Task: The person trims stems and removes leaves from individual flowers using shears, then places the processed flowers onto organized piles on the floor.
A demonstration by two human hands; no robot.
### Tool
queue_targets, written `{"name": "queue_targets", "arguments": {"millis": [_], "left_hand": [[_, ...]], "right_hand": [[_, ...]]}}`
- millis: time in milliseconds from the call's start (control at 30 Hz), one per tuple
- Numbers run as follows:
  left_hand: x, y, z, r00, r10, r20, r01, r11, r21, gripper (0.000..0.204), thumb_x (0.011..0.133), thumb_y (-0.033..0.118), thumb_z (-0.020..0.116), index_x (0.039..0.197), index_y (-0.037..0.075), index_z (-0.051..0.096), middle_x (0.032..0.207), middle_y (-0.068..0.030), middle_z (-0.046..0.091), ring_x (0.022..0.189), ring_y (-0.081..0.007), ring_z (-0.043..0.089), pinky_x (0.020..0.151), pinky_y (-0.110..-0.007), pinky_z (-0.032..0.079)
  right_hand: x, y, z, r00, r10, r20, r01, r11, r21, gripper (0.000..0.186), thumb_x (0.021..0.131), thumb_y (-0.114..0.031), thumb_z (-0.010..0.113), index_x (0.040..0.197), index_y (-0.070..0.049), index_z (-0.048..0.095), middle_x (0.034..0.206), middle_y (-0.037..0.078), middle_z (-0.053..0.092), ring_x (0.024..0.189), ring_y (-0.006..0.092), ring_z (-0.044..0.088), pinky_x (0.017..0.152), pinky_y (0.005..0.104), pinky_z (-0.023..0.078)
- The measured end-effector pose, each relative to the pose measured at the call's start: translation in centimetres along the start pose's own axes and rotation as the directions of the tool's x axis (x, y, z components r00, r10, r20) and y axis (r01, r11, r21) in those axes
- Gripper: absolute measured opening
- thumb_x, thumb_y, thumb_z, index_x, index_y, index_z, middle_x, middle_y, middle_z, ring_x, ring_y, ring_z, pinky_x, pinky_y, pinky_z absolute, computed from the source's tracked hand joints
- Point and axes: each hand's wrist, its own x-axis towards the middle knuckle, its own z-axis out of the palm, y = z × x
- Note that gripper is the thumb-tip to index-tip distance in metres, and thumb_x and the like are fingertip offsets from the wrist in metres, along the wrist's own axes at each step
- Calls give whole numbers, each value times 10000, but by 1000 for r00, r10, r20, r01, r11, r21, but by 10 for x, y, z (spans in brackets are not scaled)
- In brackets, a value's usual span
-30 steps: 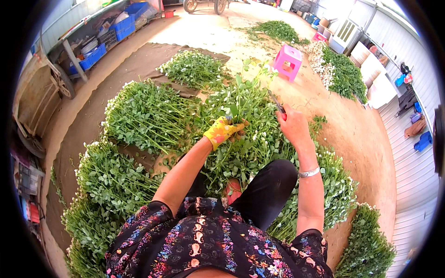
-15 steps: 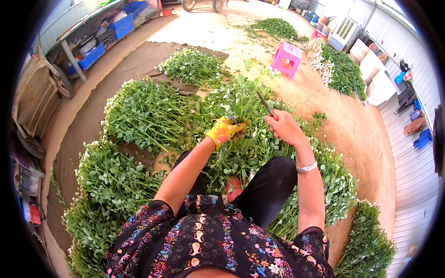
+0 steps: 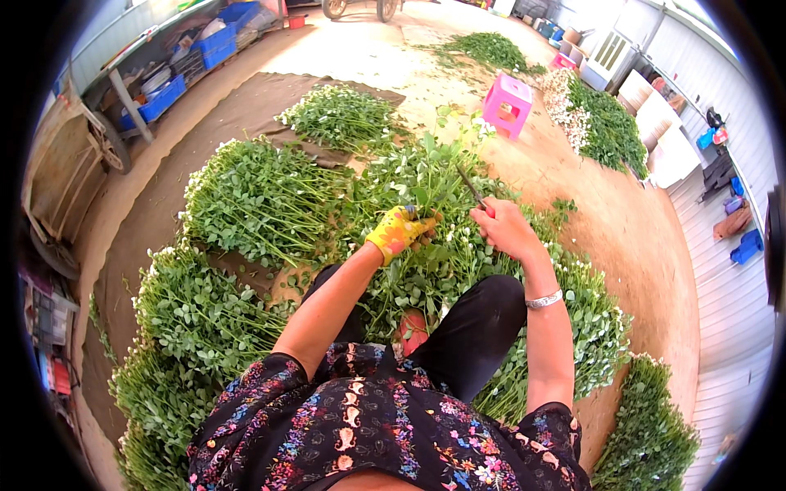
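Observation:
My left hand (image 3: 399,232) wears a yellow patterned glove with dark, soiled fingertips. Its fingers are closed on leafy green stems (image 3: 423,190) over the middle of a loose heap of greenery. In my bare right hand (image 3: 505,227) is a knife (image 3: 471,184), its dark narrow blade slanting up and to the left, away from my left hand. The red handle is mostly covered by my fingers. A leafy heap (image 3: 381,290) with small white buds spreads beneath both hands and around my knees.
Stacked bundles of white-budded stems (image 3: 254,200) lie on a brown ground cloth (image 3: 139,254) to the left. More bundles (image 3: 585,327) are close on the right. A pink plastic stool (image 3: 508,105) stands ahead. Blue crates (image 3: 217,47) and a wooden cart (image 3: 61,164) line the left side.
My right hand and the knife have shifted very slightly down and to the right. My left hand stays almost in place.

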Motion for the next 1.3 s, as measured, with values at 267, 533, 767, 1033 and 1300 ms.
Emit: {"name": "queue_targets", "arguments": {"millis": [267, 533, 767, 1033, 1300], "left_hand": [[2, -4, 0, 1000, 4, -11, -3, 999, 35, 241, 900, 201, 629, 1106, 78, 642, 795, -7, 644, 619, -84, 593, 485, -211, 442], [-2, 0, 9, 996, -39, -80, 44, 997, 61, 217, 903, 199, 615, 1094, 101, 644, 789, 4, 630, 620, -77, 574, 486, -221, 420], [10, -15, 15, 987, 71, -146, -40, 977, 211, 175, 908, 165, 561, 1054, 111, 640, 734, 19, 594, 587, -68, 532, 476, -232, 397], [30, -46, 14, 900, 416, -130, -232, 710, 665, 216, 887, 130, 557, 1066, 77, 664, 755, 4, 625, 613, -80, 552, 567, -253, 448], [8, -23, 10, 995, -39, -90, 44, 997, 56, 229, 910, 156, 588, 1124, 89, 635, 799, -4, 617, 614, -89, 570, 488, -232, 418]], "right_hand": [[4, -8, 2, 928, -264, -262, 156, 916, -371, 293, 871, -260, 565, 887, 31, 536, 742, 235, 617, 730, 422, 606, 651, 484, 473], [6, -6, -2, 914, -283, -290, 81, 828, -554, 242, 869, -234, 577, 907, -1, 525, 771, 217, 627, 716, 399, 622, 618, 465, 503], [-11, -13, 3, 961, -229, -153, 63, 723, -688, 239, 873, -243, 547, 925, -10, 537, 837, 194, 626, 770, 379, 633, 690, 468, 512], [-1, -12, 19, 980, -193, -55, 96, 691, -717, 205, 863, -203, 521, 847, 1, 531, 782, 212, 618, 771, 403, 613, 697, 489, 490], [-19, -14, 5, 988, -115, -107, 35, 825, -564, 231, 870, -208, 535, 837, 18, 570, 749, 239, 623, 749, 422, 617, 697, 481, 496]]}}
